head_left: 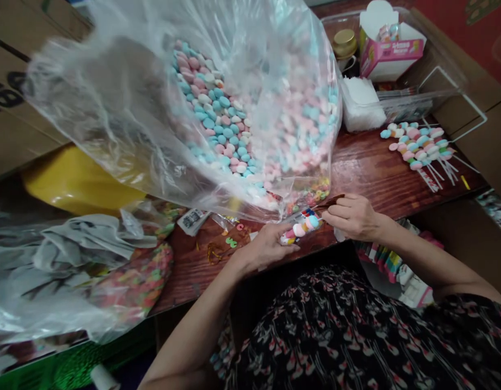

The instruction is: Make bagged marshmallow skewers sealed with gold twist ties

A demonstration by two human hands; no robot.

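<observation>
Candy skewer (301, 228), long axis slanting toward left hand (267, 246)

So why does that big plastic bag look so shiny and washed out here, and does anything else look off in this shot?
In the head view, glare on the clear plastic bag whitens its folds and veils the pastel pieces inside; the right hand looks fairly sharp; the dark patterned clothing shows little detail; the wide lens seems to bow the wooden table.

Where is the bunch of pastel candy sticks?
The pastel candy sticks lie at the right of the wooden table, beyond the right hand, beside the white napkins, in the head view.
</observation>
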